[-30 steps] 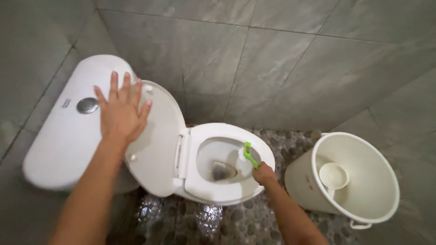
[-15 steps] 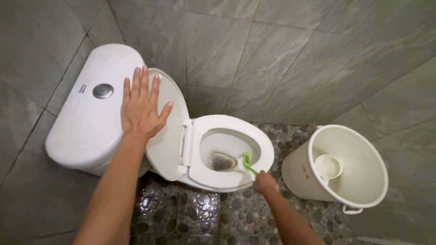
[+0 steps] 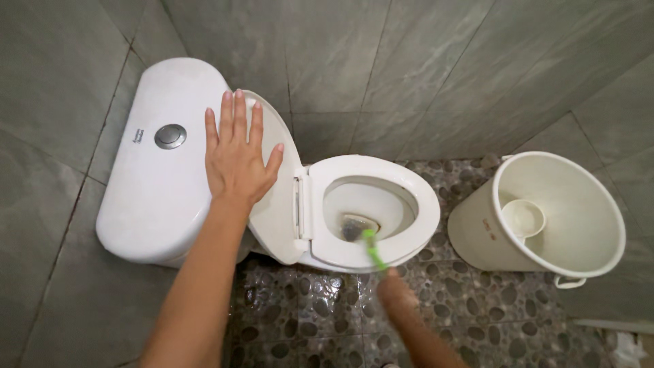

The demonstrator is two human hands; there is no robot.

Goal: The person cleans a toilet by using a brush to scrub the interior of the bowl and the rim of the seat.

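Down the bowl goes the green brush [image 3: 372,249], now at the near rim, gripped by the blurred right hand [image 3: 397,294]; left hand [image 3: 236,155] stays spread flat on the raised lid [image 3: 276,204].

The toilet tank [image 3: 160,177] stands at the left against the wall. The raised lid [image 3: 276,184] leans back against it, and the left hand [image 3: 235,160] lies flat across the tank top and the lid's edge, to the right of the flush button [image 3: 169,135]. The bowl [image 3: 371,211] extends rightward from the lid. A brush [image 3: 371,247] reaches over the seat's near rim into the bowl, held by the right hand [image 3: 397,293], blurred and seemingly just before the bowl. A bucket [image 3: 545,218] stands on the pebble floor [image 3: 306,313] right of the bowl, with a dipper [image 3: 523,218] inside it.
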